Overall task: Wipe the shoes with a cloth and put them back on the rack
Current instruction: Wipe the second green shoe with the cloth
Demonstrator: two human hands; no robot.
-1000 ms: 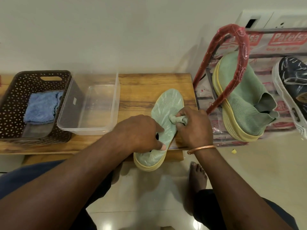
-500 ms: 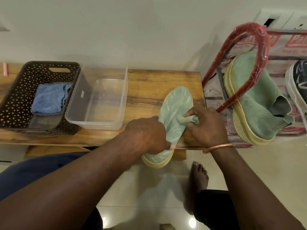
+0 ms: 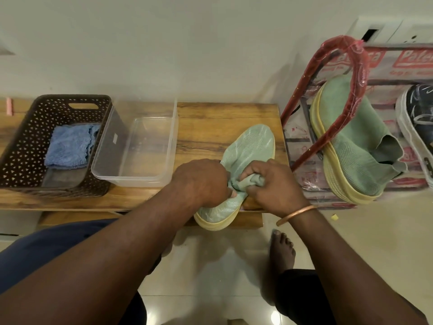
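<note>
Shoe (image 3: pixel 251 146) on counter (image 3: pixel 222 120) edge looks light, soft-knit, best held by sole (image 3: pixel 215 225); left hand (image 3: pixel 201 179) grips it, right hand (image 3: pixel 274 186) clutches cloth (image 3: pixel 254 179).

Home interior, entryway-like corner. Glossy cream floor tiles (image 3: pixel 365 245), plain painted wall (image 3: pixel 187 43) with switch plate (image 3: pixel 379 31). Shoe rack (image 3: pixel 358 57) in printed plastic wrap, holding green shoe (image 3: pixel 351 141) and dark sneaker (image 3: pixel 417 109). Low wooden bench (image 3: pixel 222 120), perforated brown basket (image 3: pixel 28 127), bare foot (image 3: pixel 281 249) on tiles.
</note>
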